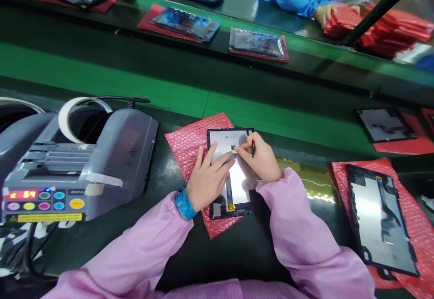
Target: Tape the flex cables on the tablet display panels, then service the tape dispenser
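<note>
A tablet screen panel (239,184) with a silvery back and black frame lies on a pink bubble-wrap bag (185,147) in front of me. My left hand (207,179) rests flat on its left part, fingers spread, with a blue band round the wrist. Over the panel's upper right, my right hand (261,156) is closed, thumb and forefinger pinched near a small dark spot on the silver back. A thin black tool (253,148) sticks out of that hand; its kind is unclear. A flat ribbon cable (229,190) runs down the panel beneath my left hand.
A grey tape dispenser (118,154) stands at left. Another panel (379,217) on pink bubble wrap lies at right, beside yellowish film (305,177). Across a green conveyor belt (183,95), bagged panels (257,44) line a ledge; a co-worker's hand (324,15) touches stacked red bags (389,25).
</note>
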A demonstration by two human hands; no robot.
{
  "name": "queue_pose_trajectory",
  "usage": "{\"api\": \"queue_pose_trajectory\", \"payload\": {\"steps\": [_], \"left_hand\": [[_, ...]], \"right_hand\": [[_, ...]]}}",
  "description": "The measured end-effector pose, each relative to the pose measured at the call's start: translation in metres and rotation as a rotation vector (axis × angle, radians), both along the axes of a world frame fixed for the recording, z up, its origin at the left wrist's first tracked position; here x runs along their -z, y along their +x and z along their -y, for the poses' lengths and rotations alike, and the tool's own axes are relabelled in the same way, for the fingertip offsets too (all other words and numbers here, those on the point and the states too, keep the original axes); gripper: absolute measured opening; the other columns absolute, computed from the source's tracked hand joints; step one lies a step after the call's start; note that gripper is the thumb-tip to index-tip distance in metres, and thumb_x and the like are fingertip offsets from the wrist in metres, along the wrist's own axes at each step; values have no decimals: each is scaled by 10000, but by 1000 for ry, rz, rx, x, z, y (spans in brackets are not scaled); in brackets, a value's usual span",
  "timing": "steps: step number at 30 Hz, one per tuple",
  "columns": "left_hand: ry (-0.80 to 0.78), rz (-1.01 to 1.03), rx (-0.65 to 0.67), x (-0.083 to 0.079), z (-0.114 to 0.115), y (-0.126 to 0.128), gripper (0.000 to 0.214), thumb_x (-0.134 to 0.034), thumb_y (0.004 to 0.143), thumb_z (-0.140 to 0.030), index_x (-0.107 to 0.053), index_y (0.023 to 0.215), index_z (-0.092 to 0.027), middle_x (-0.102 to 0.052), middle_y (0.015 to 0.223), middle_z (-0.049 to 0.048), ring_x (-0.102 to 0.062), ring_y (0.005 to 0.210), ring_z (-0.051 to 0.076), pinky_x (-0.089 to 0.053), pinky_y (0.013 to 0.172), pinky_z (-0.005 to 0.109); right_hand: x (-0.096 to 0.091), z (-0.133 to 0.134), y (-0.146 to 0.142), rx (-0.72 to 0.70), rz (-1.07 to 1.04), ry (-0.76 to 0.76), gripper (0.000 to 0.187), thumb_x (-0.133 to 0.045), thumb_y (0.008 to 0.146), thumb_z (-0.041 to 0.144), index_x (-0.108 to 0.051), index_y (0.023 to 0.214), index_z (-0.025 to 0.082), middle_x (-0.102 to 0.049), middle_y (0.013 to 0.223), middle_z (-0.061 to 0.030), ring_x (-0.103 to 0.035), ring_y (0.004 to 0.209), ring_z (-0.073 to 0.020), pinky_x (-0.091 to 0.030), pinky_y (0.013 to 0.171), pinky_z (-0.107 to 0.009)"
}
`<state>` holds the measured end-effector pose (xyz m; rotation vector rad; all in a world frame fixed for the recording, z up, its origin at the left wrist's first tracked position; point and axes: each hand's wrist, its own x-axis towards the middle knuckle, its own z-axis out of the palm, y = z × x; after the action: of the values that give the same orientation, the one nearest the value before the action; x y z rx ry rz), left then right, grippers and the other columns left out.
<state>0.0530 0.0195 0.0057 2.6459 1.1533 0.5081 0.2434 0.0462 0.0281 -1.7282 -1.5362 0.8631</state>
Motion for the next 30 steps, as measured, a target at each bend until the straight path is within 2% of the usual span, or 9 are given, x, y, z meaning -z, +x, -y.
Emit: {"api": "queue_pose_trajectory", "payload": {"steps": [4, 8, 11, 14, 16, 19, 22, 25, 30], "left_hand": [[-69, -22, 30, -2, -2, -3, 435, -435, 1018, -172, -594, 1422, -206, -587, 1499, 62, -299, 1526, 418, -180, 1207, 755], [-68, -49, 1, -1, 10, -14, 471, -434, 1039, -249, -523, 1501, -241, -492, 1584, 73, -236, 1552, 416, -219, 1211, 709], [-20, -76, -90, 4, 26, -24, 516, -494, 1025, -342, -482, 1537, -281, -335, 1668, 128, -158, 1561, 464, -250, 1193, 694], [16, -107, -89, 10, 33, -30, 570, -543, 999, -404, -446, 1555, -325, -273, 1691, 137, -166, 1549, 499, -233, 1182, 710], [45, -108, -50, 14, 29, -32, 578, -527, 1007, -400, -410, 1570, -345, -267, 1697, 115, -179, 1551, 484, -227, 1185, 703], [91, -86, 1, 17, 14, -34, 600, -499, 1022, -377, -338, 1599, -344, -249, 1706, 97, -186, 1560, 448, -246, 1190, 681], [104, -37, -13, 19, -3, -34, 646, -517, 1017, -376, -293, 1619, -312, -247, 1704, 119, -151, 1567, 450, -283, 1181, 682], [86, 62, -77, 20, -15, -33, 639, -511, 1019, -350, -301, 1618, -277, -229, 1705, 140, -55, 1577, 457, -296, 1178, 700], [78, 244, -123, 20, -18, -36, 542, -459, 1034, -256, -363, 1567, -241, -292, 1668, 167, -35, 1591, 408, -315, 1191, 681]], "right_hand": [[-5, 0, 7, 126, 165, -29, 375, -703, 776, 334, -342, 855, 271, -638, 763, 19, -585, 689, -199, -390, 688, -307], [-15, 22, 29, 273, 333, -105, 367, -611, 867, 522, -346, 876, 268, -606, 746, 6, -561, 652, -214, -349, 643, -306], [-17, 47, 38, 202, 324, -226, 402, -627, 838, 556, -346, 864, 268, -550, 656, 38, -543, 583, -203, -343, 608, -293], [-14, 61, 31, 101, 197, -288, 452, -698, 761, 522, -344, 886, 269, -520, 634, 69, -536, 552, -187, -358, 584, -279], [-10, 64, 21, 101, 131, -249, 429, -666, 771, 512, -335, 895, 269, -469, 635, 84, -492, 537, -170, -357, 573, -275], [0, 59, 8, 81, 56, -34, 311, -533, 872, 492, -326, 912, 263, -449, 740, 57, -460, 602, -151, -394, 622, -281], [10, 36, 8, -24, 13, 125, 250, -452, 924, 459, -293, 932, 266, -400, 794, 46, -427, 633, -144, -421, 625, -274], [5, -14, 21, -130, 43, 203, 306, -516, 869, 436, -260, 876, 270, -337, 799, 45, -415, 672, -148, -436, 645, -274], [-46, -130, 44, -246, 226, 243, 433, -716, 763, 305, -290, 825, 260, -427, 841, 32, -464, 780, -151, -456, 772, -282]]}}
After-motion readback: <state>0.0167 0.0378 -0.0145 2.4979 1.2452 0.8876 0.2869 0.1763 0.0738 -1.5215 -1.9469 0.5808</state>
